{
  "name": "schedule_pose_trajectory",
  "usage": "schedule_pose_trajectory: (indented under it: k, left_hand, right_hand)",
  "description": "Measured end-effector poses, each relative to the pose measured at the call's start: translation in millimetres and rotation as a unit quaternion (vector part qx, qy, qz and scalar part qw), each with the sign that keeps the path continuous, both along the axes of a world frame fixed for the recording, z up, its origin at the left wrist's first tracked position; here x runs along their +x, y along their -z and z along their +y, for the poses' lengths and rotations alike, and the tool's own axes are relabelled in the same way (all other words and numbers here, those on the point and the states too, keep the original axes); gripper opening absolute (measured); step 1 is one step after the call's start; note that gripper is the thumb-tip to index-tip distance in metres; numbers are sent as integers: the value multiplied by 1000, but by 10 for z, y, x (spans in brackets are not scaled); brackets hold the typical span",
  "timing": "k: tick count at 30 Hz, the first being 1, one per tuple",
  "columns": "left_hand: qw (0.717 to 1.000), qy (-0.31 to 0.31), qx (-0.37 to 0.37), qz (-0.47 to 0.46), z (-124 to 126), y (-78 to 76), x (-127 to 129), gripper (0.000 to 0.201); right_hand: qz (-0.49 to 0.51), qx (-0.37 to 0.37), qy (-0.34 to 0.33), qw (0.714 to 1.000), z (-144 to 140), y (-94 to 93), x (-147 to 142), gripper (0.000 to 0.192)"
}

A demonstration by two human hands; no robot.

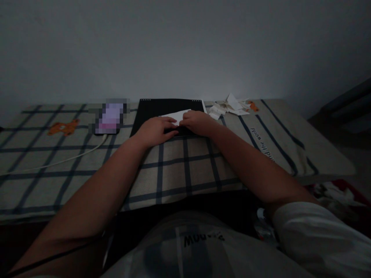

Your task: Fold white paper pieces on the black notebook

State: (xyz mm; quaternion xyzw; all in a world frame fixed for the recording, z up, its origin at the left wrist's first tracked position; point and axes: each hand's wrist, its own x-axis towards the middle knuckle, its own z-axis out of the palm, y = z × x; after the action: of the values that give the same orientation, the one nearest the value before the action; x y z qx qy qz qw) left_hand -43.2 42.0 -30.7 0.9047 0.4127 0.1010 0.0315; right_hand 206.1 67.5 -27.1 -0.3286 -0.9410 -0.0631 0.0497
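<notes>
Where both hands meet, a white paper (pixel 177 116) lies on a black pad (pixel 162 110) at the far middle of the bed, close to the wall (pixel 185 46). Left hand (pixel 156 130) rests flat on the paper's near-left part, fingers stretched fwd and close together, pressing down rather than gripping. Right hand (pixel 196 121) covers the paper's right end, fingers curled down onto it; can't tell if they pinch an edge or just press, since the knuckles hide the tips. The two hands touch or nearly touch at the fingertips. Only a strip of paper shows betw. and behind them.

Pad sits square to the wall, w/ small white marks along its far edge. It lies on a cream cover (pixel 185 166) w/ a dark blue check, which carries some print on the right and an orange figure (pixel 63 127) on the left.

Left of the pad, just beside it: a blurred-out phone-like item (pixel 108 116), w/ a white cable (pixel 60 161) running from it across the cover toward the left edge. Right of the pad, near its far corner: a heap of white scraps (pixel 228 106), an orange bit at its right end. Scraps and phone item both lie clear of the hands.

Nearest the camera: both bare forearms, a white sleeve (pixel 313 231) on the right arm, a pale shirt below. Light is dim; details stay murky.
</notes>
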Motion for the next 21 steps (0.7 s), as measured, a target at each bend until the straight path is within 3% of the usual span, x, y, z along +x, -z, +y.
schedule_pose_trajectory:
  k: [8,13,18,21]
  left_hand:
    - [1000,2,10,10,26,-2,1,48]
    - [999,-23,28,21,-13,-28,-9,45]
    - [994,-64,78,36,-58,-38,21,47]
    - [994,-62,65,58,-74,-41,63,52]
  right_hand:
    - [-1,0,24,1000,13,-18,60,39]
    - [39,-29,-14,999,103,61,149,39]
    - [51,-20,-20,998,87,110,46,40]
    - [43,-24,-6,999,60,124,-32,40]
